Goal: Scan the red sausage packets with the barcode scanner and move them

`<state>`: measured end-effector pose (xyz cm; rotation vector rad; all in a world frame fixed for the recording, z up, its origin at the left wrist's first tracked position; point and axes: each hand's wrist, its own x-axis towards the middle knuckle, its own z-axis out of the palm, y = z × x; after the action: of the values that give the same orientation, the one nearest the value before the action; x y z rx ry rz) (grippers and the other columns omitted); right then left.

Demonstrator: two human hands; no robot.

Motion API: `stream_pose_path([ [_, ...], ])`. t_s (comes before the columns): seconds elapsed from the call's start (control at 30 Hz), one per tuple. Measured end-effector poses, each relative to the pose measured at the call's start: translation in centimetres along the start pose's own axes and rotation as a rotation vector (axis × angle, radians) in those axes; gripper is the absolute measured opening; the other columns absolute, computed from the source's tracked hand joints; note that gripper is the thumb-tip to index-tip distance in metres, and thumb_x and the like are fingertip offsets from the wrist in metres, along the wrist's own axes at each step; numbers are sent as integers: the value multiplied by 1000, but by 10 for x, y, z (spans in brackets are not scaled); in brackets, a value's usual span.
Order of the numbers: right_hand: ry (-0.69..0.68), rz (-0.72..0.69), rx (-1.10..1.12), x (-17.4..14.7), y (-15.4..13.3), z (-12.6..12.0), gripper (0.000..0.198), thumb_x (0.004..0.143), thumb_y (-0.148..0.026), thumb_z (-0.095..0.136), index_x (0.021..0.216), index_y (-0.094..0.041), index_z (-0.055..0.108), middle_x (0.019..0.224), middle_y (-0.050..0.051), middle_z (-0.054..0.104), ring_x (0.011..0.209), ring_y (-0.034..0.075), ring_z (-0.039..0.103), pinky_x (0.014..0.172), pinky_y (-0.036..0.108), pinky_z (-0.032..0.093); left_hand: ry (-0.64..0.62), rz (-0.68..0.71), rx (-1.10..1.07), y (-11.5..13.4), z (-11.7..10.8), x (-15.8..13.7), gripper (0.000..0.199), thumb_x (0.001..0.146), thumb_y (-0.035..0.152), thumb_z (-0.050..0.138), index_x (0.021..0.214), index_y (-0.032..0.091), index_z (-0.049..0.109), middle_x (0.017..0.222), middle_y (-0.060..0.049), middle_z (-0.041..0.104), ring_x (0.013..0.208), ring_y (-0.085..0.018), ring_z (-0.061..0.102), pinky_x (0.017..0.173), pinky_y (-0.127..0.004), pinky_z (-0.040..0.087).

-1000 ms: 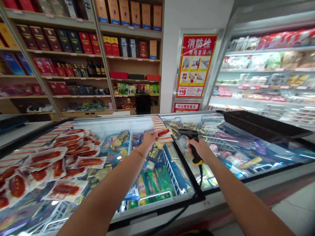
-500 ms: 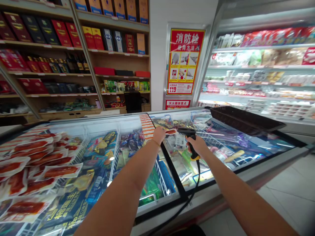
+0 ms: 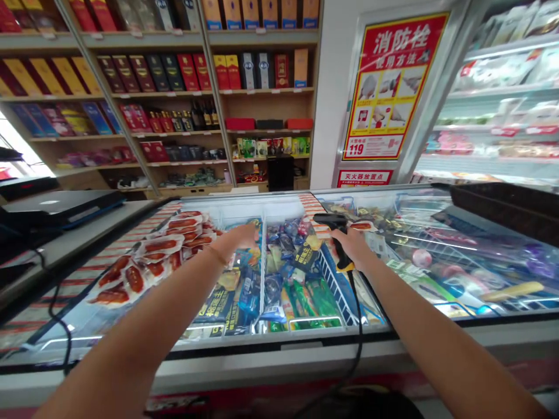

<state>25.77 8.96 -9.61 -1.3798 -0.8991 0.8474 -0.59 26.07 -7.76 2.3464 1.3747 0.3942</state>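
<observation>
The barcode scanner [image 3: 332, 220] is up over the middle of the chest freezer, and the right hand [image 3: 353, 245] is wrapped firmly round its grip. From where I stand, its head lies crosswise with the nose toward the left hand [image 3: 243, 237], while the grip slants down and back toward the person. The left hand reaches out over the glass with no pack showing in it — its fingers are too blurred for me to say how far they are curled.

The sealed packs of reddish meat [image 3: 159, 245] lie heaped on the lid to the left, just beside that hand, so the left is much the nearer of the two. Many run lengthwise from side to side; some at the near end slant toward the person. The left forearm passes on the near side of the heap, between it and the scanner. A lone pack [image 3: 363, 226] sits crosswise just beyond the right hand.

The scanner's cable [image 3: 358, 317] hangs down past the freezer's front rim [image 3: 301, 344], well apart from the heap. Farther off are a dark tray [image 3: 502, 209] on the right and a flat device [image 3: 65, 208] on the left — neither between hand and packs.
</observation>
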Motion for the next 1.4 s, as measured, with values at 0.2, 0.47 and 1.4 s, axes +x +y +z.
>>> stream_pose_path([
  [0.2,-92,-5,27,-7,16,51,19,73,-30,63,80,-18,51,56,-2,58,36,12,52,34,24,39,-234,-20,610,-50,-59,-68,38,41,15,84,78,20,75,95,-13,72,104,-37,61,93,-44,42],
  [0.47,-95,-3,65,-16,25,47,21,71,-30,63,82,-17,50,57,-3,57,37,11,51,34,23,38,-163,56,769,-62,-52,-89,50,63,25,78,112,22,69,124,-18,61,119,-39,50,96,-53,38],
  [1.4,-285,-41,-57,-37,25,57,25,75,-33,59,92,-19,49,61,-6,57,36,11,52,37,24,40,260,-122,-1357,0,69,-5,14,83,27,64,86,15,69,83,-4,71,86,-17,69,90,-38,56],
])
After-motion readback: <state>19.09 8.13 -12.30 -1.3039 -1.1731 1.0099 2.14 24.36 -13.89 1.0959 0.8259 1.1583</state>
